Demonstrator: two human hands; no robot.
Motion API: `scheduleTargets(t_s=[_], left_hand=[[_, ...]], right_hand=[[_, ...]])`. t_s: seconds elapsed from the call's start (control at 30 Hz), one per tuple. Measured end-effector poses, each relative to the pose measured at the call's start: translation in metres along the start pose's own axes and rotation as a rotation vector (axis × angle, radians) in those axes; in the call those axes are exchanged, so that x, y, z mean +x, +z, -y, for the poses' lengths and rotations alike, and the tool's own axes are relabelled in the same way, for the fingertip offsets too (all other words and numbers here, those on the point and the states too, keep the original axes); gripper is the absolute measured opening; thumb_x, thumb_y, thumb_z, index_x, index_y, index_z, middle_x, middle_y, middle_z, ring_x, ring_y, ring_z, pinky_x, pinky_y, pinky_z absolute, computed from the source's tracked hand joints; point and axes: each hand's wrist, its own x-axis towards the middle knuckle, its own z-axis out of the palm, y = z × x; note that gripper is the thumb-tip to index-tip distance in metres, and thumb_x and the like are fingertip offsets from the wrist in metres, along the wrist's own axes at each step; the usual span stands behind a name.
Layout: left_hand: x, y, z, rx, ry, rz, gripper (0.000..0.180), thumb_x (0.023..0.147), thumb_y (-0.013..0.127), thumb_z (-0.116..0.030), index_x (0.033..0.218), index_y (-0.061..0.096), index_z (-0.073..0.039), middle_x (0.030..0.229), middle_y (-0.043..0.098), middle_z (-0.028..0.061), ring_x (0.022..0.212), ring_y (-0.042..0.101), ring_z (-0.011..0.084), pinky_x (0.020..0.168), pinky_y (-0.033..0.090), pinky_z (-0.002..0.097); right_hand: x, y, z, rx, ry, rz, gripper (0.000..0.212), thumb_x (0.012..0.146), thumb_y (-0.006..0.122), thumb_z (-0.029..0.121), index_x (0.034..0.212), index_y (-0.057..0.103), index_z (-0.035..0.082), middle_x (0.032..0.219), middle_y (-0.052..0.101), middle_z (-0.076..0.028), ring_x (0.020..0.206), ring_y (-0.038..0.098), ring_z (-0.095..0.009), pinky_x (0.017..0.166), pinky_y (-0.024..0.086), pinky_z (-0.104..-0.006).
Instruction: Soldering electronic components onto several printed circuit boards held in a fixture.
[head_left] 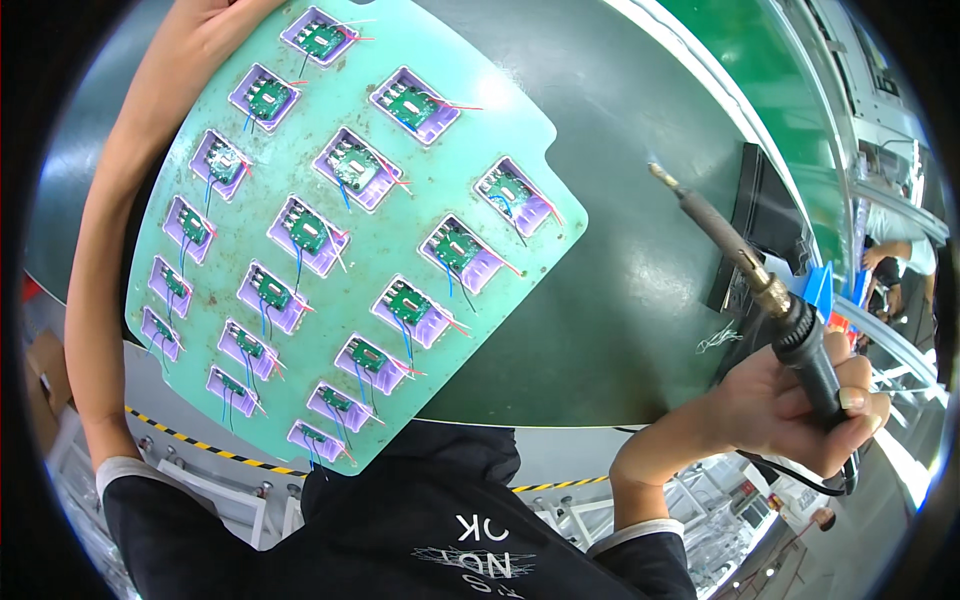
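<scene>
A large green fixture board (335, 100) lies slanted across the left and middle, its near end hanging past the table edge. Cutouts in rows hold light purple plastic cases (487, 272). Inside each case is a small green circuit board (408, 105) with red and blue wires sticking out. My left hand (222, 28) grips the board's far left edge; its fingertips are cut off by the picture's upper rim. On the right, my right hand (785, 405) is closed around the black handle of a soldering iron (735, 248). The iron's tip points up and left, apart from the board.
Beneath the fixture board is a dark green table (610, 330). A black tray-like object (755, 225), a blue bin (820, 290) and loose pale wires (718, 340) sit along the right side. The iron's cord (800, 485) hangs below my right hand. Another person (895, 265) is at far right.
</scene>
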Motion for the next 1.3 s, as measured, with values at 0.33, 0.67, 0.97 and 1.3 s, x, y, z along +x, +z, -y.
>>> scheduleTargets(t_s=[0.33,0.67,0.97,1.3], left_hand=[[-0.005,0.004,-0.008,0.019,0.010,-0.034,0.051,0.100,0.054,-0.025,0.054,0.059,-0.003,0.050,0.052,-0.0050,0.044,0.043,0.0010,0.040,0.031,0.0217],[0.000,0.011,-0.003,-0.022,-0.059,-0.045,0.049,0.100,0.055,-0.026,0.059,0.061,-0.001,0.053,0.054,-0.0046,0.047,0.046,0.0014,0.043,0.034,0.0218],[-0.001,-0.009,0.008,0.020,-0.007,0.027,0.041,0.100,0.055,-0.026,0.072,0.065,0.001,0.060,0.055,-0.0032,0.054,0.047,0.0014,0.048,0.034,0.0206],[-0.002,-0.012,0.025,0.037,0.037,0.046,0.033,0.100,0.055,-0.023,0.087,0.070,0.004,0.070,0.060,-0.0005,0.059,0.048,0.0020,0.054,0.035,0.0190]], right_hand=[[0.004,-0.008,0.002,0.013,0.002,-0.157,0.023,0.093,0.048,0.025,0.078,0.054,0.008,0.050,0.035,0.002,0.043,0.026,-0.006,0.043,0.023,-0.0205],[-0.001,-0.014,-0.011,0.065,-0.001,-0.169,0.025,0.092,0.048,0.025,0.075,0.052,0.007,0.047,0.035,0.002,0.042,0.025,-0.006,0.043,0.021,-0.0215],[-0.003,-0.020,-0.001,0.089,-0.027,-0.197,0.020,0.091,0.045,0.022,0.077,0.048,0.007,0.053,0.031,0.003,0.046,0.023,-0.008,0.046,0.019,-0.0276],[0.000,-0.001,0.002,-0.011,0.070,-0.316,0.022,0.088,0.050,0.023,0.071,0.047,0.010,0.049,0.031,0.004,0.044,0.020,-0.006,0.051,0.021,-0.0258]])
